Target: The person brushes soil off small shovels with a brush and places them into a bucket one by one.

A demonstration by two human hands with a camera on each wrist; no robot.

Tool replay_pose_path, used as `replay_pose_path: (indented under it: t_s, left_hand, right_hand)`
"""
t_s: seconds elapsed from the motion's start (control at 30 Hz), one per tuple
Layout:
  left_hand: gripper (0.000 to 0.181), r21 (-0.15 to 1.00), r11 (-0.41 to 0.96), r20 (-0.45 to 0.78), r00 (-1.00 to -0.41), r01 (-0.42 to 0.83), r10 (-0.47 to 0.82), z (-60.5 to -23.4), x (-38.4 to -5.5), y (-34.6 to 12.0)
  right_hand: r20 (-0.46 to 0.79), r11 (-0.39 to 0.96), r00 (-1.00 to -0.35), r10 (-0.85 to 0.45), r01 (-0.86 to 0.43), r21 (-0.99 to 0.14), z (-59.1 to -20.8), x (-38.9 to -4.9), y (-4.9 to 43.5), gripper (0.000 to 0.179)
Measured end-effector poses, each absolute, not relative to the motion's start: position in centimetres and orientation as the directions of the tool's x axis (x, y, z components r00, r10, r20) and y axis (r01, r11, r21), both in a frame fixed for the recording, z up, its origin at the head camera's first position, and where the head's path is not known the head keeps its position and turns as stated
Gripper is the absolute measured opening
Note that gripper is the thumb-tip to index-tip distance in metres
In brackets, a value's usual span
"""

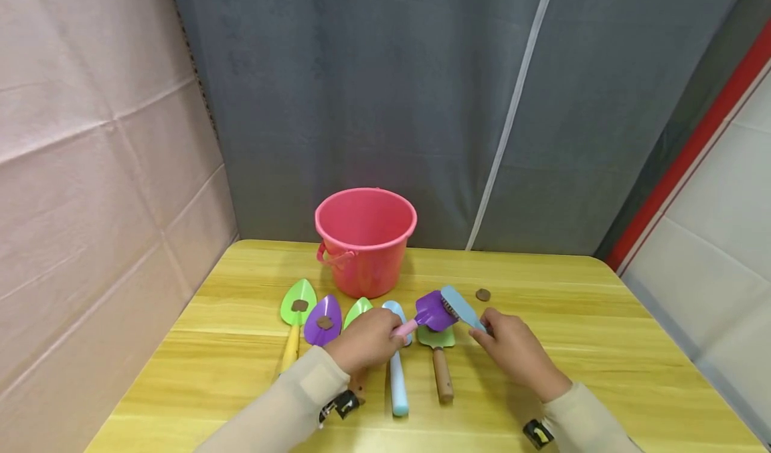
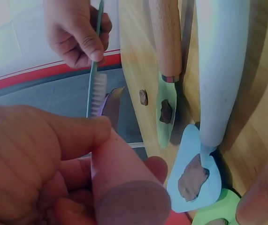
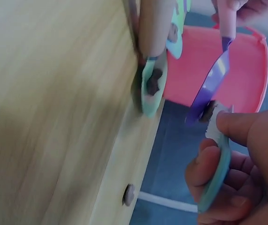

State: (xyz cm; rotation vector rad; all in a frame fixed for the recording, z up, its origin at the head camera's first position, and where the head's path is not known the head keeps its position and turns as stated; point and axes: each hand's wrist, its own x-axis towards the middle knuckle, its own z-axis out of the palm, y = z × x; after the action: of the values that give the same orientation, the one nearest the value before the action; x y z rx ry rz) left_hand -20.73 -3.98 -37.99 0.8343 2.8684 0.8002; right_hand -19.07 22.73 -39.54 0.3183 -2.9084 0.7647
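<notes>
My left hand (image 1: 369,338) grips the pink handle of a small purple shovel (image 1: 431,309), raised above the table. My right hand (image 1: 515,349) pinches a blue brush (image 1: 461,306), its white bristles (image 2: 97,93) turned to the shovel's blade. In the right wrist view a brown lump (image 3: 208,112) sits on that blade beside the bristles. Below, a green shovel with a wooden handle (image 1: 442,376) and a light blue shovel (image 1: 398,386) lie on the table, each bearing a brown lump. One more brown lump (image 1: 483,294) rests on the bare wood beyond the brush.
A pink bucket (image 1: 367,265) stands at the back, its handle hanging down in front. Left of my hands lie a green shovel with a yellow handle (image 1: 292,349) and another purple shovel (image 1: 323,306), each with a lump. A further green shovel (image 1: 357,309) is partly hidden.
</notes>
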Motion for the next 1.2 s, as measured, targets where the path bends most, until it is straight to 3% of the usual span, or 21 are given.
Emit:
replay_pose_path:
  t_s: [0.5,0.87,1.2]
  left_hand:
    - [0.018,0.520,0.720,0.074,-0.863,0.461,0.499,-37.5,-20.7,-4.1]
    - [0.012,0.523,0.723,0.068,-0.868,0.450,0.491,-37.6,-20.7,-3.9]
    - [0.011,0.517,0.728,0.073,-0.871,0.450,0.487,-37.5,-20.5,-4.2]
  right_hand:
    - [0.224,0.867,-0.970,-0.093,-0.190,-0.461,-40.1,-20.8,25.5,0.018]
    - [0.274,0.827,-0.928,-0.252,-0.353,-0.438,-38.0,-18.5,20.6,0.020]
    - [0.226,0.842,-0.948,-0.222,-0.304,-0.446,-39.3,-19.3,21.7,0.017]
